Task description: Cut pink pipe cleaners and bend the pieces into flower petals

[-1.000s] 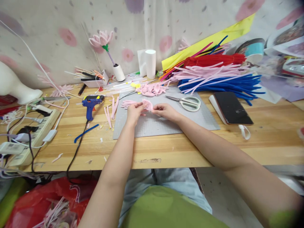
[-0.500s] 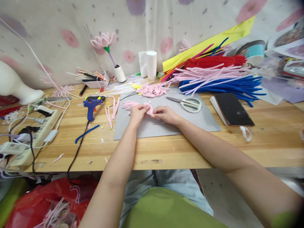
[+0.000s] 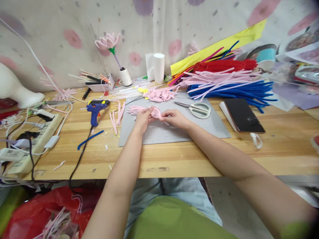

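Observation:
Between my two hands, just above the grey cutting mat (image 3: 169,132), is a pink petal (image 3: 156,113) bent from fuzzy pipe cleaners. My left hand (image 3: 144,120) pinches its left side. At its right end, the fingertips of my right hand (image 3: 175,119) are closed on it. Cut pink pipe cleaners (image 3: 134,110) lie on the mat just beyond my left hand. A pile of shaped pink petals (image 3: 161,94) rests at the mat's far edge. Scissors (image 3: 196,108) with pale handles lie to the right of my right hand.
A blue glue gun (image 3: 95,113) stands on the left, its cord running off the front edge. Behind it, a pink flower (image 3: 109,42) stands in a white holder. Bundles of blue pipe cleaners (image 3: 231,94) and a phone (image 3: 244,115) are on the right. A power strip (image 3: 37,142) sits far left.
The pink petal has turned between my fingers, and its rounded face now shows more fully. Both hands stay in nearly the same place. The view has shifted slightly.

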A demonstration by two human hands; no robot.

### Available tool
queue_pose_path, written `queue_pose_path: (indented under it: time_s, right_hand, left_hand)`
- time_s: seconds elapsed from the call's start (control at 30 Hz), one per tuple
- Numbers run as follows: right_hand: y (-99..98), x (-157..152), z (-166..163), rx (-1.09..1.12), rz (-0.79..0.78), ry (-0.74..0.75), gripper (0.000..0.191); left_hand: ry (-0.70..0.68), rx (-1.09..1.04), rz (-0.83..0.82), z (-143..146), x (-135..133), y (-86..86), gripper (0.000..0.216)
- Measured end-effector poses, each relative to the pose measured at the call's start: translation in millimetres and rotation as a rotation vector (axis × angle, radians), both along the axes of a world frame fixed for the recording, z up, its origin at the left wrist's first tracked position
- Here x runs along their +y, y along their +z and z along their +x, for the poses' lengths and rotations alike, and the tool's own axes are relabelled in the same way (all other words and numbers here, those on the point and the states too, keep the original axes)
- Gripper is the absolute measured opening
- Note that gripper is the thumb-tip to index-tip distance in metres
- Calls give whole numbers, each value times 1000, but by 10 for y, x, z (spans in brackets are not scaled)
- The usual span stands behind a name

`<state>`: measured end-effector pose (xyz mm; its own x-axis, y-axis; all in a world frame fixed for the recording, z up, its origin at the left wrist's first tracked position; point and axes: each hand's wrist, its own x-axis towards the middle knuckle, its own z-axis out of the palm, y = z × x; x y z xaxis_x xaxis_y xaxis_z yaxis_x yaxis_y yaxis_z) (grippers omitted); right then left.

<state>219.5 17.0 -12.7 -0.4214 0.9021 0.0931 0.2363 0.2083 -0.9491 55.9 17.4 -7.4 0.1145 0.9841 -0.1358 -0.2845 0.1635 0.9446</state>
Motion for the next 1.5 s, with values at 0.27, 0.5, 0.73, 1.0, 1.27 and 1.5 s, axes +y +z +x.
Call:
queue_pose_path:
  time_s: [0.27,0.5,0.73,1.0,1.27,1.5]
  right_hand:
    - [-77,50,-29,-13,92,43,28]
    - [-177,82,-61,51,119,-22,25]
    - [-197,72,-53,65,278,-103,19]
    - [-161,79,-38,38,282,-74,20]
    - [-123,96,2,54,200,-65,26]
    - [-80,79,13,72,188,-60,25]
  left_hand:
    - [161,38,2,77,1,-30,32]
    - [180,58,0,113,11,-71,28]
    - [187,49,-42,195,24,-125,19]
    - [105,-13,-66,124,20,-93,18]
    - [113,8,-60,48,47,-97,11]
    - [55,-25,-82,51,28,-69,12]
